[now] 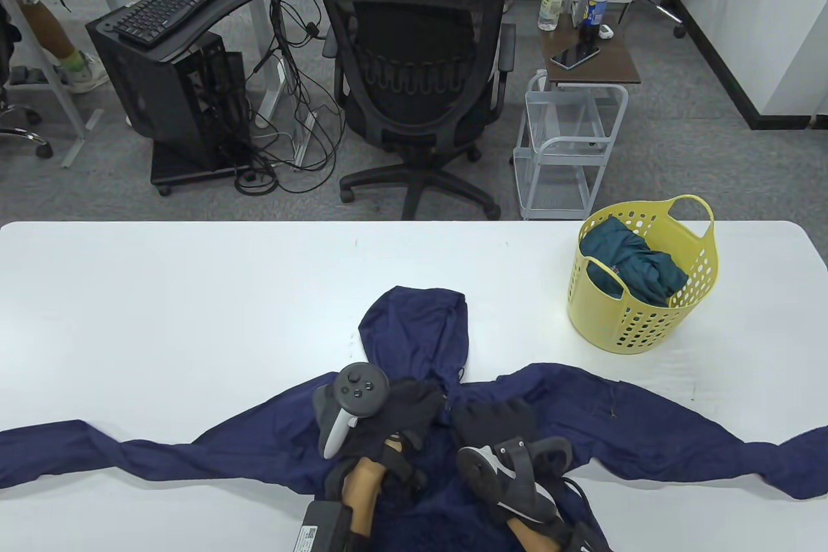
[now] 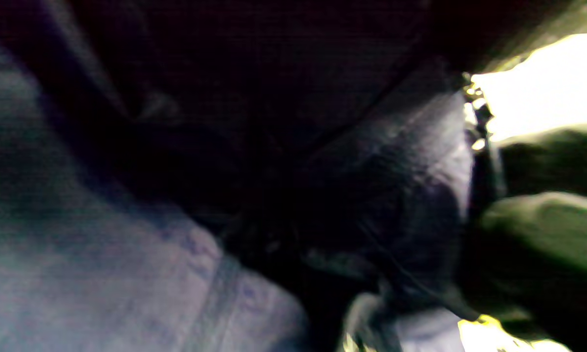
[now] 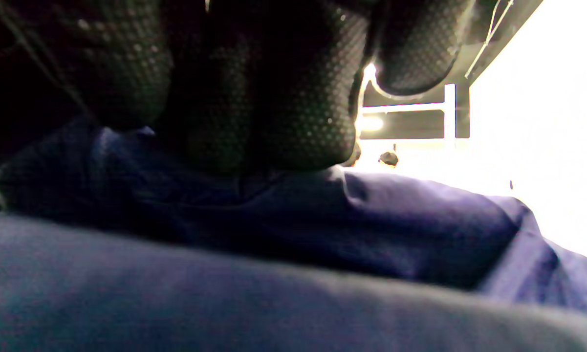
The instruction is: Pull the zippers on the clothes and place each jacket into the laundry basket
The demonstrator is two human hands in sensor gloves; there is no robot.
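A navy hooded jacket [image 1: 582, 409] lies spread flat on the white table [image 1: 194, 293], hood pointing away and sleeves out to both sides. Both gloved hands sit on its chest just below the hood. My left hand [image 1: 424, 406] grips the fabric at the collar, beside the zipper [image 2: 475, 117]. My right hand [image 1: 493, 415] lies right of the zipper line, and its curled fingers [image 3: 273, 98] dig into the navy cloth [image 3: 371, 230]. The zipper pull is hidden under the hands. The yellow laundry basket [image 1: 637, 319] stands at the right with a teal jacket [image 1: 631, 257] inside.
The jacket's sleeves reach almost to both side edges of the table. Beyond the far edge stand a black office chair [image 1: 414, 60], a small wire cart [image 1: 566, 144] and a computer stand [image 1: 174, 86]. Bare white tabletop lies left of the hood.
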